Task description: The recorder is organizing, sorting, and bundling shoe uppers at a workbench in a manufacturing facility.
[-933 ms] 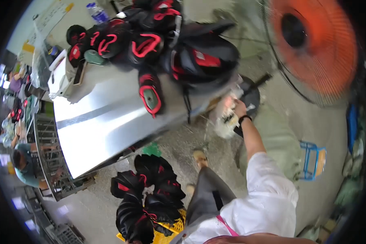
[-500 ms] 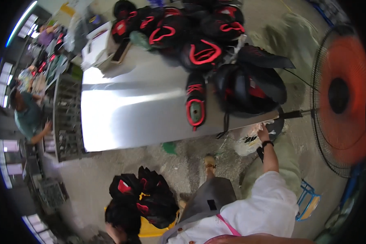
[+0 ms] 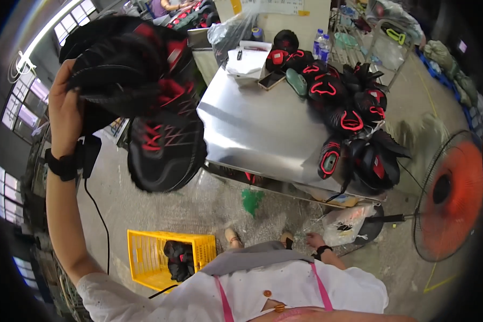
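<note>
My left hand (image 3: 67,110) is raised high on the left, its fingers closed around a bunch of black shoes (image 3: 169,145) with red laces and red linings. The bunch hangs in the air left of the metal table (image 3: 236,123), and its shoes overlap, so some are partly hidden. Low and near my body, my right hand (image 3: 315,241) hangs with its fingers loosely apart and nothing visible in it. It is closest to a clear plastic bag (image 3: 346,222) by the table's front right corner.
A yellow crate (image 3: 169,236) with more black shoes stands on the floor at my lower left. Many black-and-red shoes (image 3: 351,121) are heaped on the table's right side, near a phone (image 3: 272,80) and a white box (image 3: 248,60). A large orange fan (image 3: 453,190) stands at right.
My left hand has lifted the bunch of shoes from beside the yellow crate up to the upper left. My right hand has drawn back from the plastic bag. The view has shifted too.
</note>
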`<control>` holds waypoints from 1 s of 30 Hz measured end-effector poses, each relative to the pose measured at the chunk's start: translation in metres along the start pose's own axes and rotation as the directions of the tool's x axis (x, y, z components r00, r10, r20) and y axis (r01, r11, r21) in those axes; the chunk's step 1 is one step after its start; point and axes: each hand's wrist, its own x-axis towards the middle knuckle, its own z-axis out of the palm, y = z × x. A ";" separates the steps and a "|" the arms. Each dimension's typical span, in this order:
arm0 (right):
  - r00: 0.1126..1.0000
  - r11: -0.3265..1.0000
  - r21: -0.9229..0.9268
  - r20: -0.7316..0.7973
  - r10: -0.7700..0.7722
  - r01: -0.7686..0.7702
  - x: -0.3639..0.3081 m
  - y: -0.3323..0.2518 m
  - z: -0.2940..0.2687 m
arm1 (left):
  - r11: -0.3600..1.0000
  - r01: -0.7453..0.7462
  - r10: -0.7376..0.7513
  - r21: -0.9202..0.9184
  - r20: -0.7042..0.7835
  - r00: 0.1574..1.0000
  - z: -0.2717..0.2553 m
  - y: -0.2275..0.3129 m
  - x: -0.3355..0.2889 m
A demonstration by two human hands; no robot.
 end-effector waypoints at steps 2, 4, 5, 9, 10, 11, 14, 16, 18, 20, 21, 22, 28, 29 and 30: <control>0.997 0.998 0.000 0.033 -0.064 0.064 -0.029 -0.047 0.041 | 0.954 -0.247 0.230 0.172 0.112 0.967 -0.001 -0.020 -0.001; 0.990 0.974 0.187 0.041 -0.135 0.125 -0.026 -0.064 0.076 | 0.829 -0.536 0.440 0.159 0.408 0.800 0.010 -0.075 -0.037; 0.977 0.924 0.345 0.074 -0.202 0.165 -0.022 -0.076 0.091 | 0.732 -0.680 0.592 -0.040 0.530 0.607 0.025 -0.093 -0.056; 0.971 0.760 0.625 0.018 -0.239 0.175 -0.026 -0.112 0.148 | 0.862 -0.410 0.507 -0.297 0.496 0.705 0.132 -0.133 -0.145; 0.972 0.711 0.682 0.006 -0.237 0.169 -0.029 -0.130 0.161 | 0.874 -0.401 0.487 -0.276 0.518 0.703 0.166 -0.177 -0.176; 0.974 0.660 0.736 0.001 -0.227 0.153 -0.036 -0.155 0.177 | 0.887 -0.386 0.459 -0.251 0.548 0.699 0.194 -0.227 -0.205; 0.935 0.419 0.886 -0.044 -0.352 0.199 -0.071 -0.248 0.209 | 0.917 -0.398 0.291 -0.021 0.716 0.634 0.259 -0.325 -0.267; 0.891 0.382 0.876 -0.108 -0.441 0.295 -0.077 -0.289 0.206 | 0.970 -0.226 0.237 -0.087 0.529 0.815 0.294 -0.333 -0.271; 0.835 0.433 0.786 -0.183 -0.519 0.441 -0.078 -0.309 0.201 | 0.981 -0.158 0.194 -0.112 0.566 0.802 0.302 -0.338 -0.262; 0.836 0.541 0.660 -0.269 -0.478 0.521 -0.072 -0.317 0.189 | 0.939 -0.343 0.304 -0.011 0.491 0.816 0.300 -0.349 -0.243; 0.826 0.639 0.524 -0.347 -0.444 0.563 -0.069 -0.320 0.180 | 0.981 -0.066 0.126 -0.182 0.338 0.933 0.302 -0.348 -0.225; 0.809 0.652 0.483 -0.417 -0.414 0.584 -0.069 -0.324 0.177 | 0.935 0.343 -0.228 -0.093 0.582 0.781 0.298 -0.358 -0.194; 0.806 0.790 0.216 -0.320 -0.499 0.574 -0.043 -0.368 0.162 | 0.592 0.803 -0.802 -0.067 0.046 0.596 0.278 -0.473 -0.198; 0.795 0.805 0.153 -0.342 -0.501 0.573 -0.041 -0.372 0.155 | 0.543 0.837 -0.827 -0.062 0.134 0.546 0.276 -0.464 -0.194; 0.768 0.778 0.128 -0.320 -0.555 0.615 -0.035 -0.379 0.148 | 0.692 0.722 -0.721 -0.008 0.043 0.692 0.272 -0.451 -0.199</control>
